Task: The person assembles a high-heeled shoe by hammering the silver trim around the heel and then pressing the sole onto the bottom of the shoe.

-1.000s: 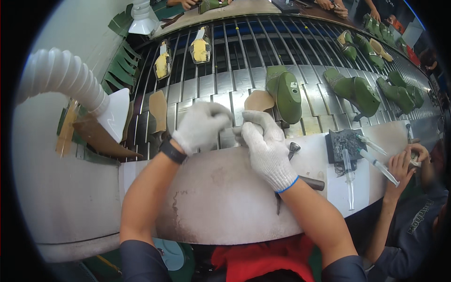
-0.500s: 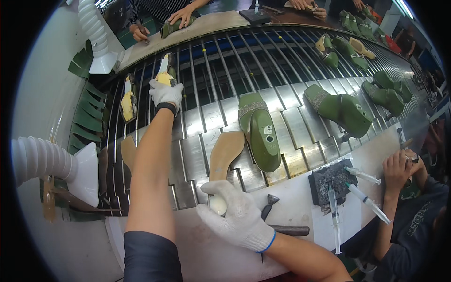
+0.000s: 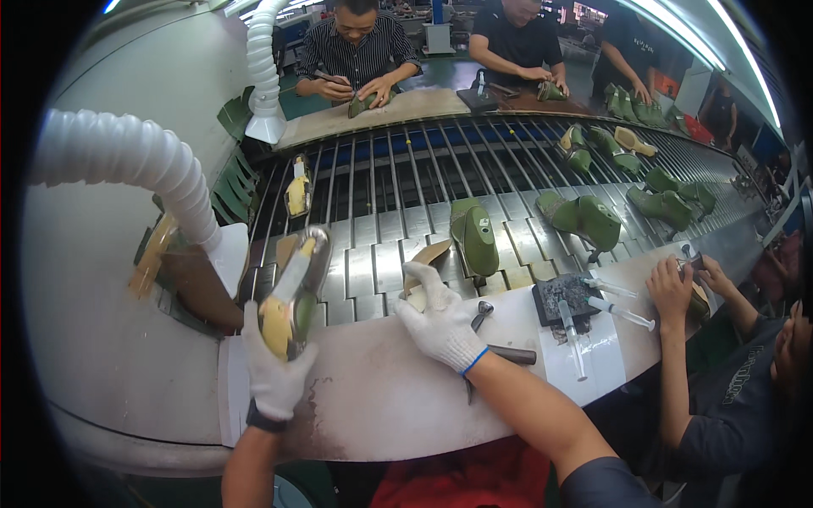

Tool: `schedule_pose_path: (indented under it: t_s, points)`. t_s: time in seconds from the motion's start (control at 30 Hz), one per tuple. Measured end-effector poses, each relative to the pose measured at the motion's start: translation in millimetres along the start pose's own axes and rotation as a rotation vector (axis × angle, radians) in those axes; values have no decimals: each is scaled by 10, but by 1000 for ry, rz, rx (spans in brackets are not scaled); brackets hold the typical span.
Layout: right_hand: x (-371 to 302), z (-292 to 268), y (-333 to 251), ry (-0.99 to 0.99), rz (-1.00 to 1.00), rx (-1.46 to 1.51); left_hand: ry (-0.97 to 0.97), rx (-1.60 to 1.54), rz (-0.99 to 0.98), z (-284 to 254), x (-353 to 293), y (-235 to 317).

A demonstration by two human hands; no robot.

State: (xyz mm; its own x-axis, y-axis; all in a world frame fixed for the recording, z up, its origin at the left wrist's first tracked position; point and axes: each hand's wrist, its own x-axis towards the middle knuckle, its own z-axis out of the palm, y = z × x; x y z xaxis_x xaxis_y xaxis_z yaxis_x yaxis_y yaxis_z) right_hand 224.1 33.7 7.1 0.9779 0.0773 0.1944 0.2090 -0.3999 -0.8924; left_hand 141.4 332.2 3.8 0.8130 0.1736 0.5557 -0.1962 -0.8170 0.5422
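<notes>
well left of the black block [image 3: 549, 294], the left hand [image 3: 278, 377] has gloved fingers clamped around a yellow-bottomed shoe [image 3: 292, 284]; nearer the block, same side, the right hand [image 3: 442, 328] pinches a tan insole [image 3: 430, 251]

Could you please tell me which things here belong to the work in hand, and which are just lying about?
Work in hand:
upturned shoe, held by the left hand
tan insole, held by the right hand

Apparently just lying about:
dark tool handle
three syringes
dark block
</notes>
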Motion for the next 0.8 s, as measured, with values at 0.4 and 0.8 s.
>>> schedule_pose_path:
  t_s: [0.4,0.8]
  points:
    - [-748,-223,-691,-657,-469,-1084,71,-91,-166,-618,-1429,-174]
    - [-916,485,-233,-1,281,382,143,-50,-25,-591,-1371,-212]
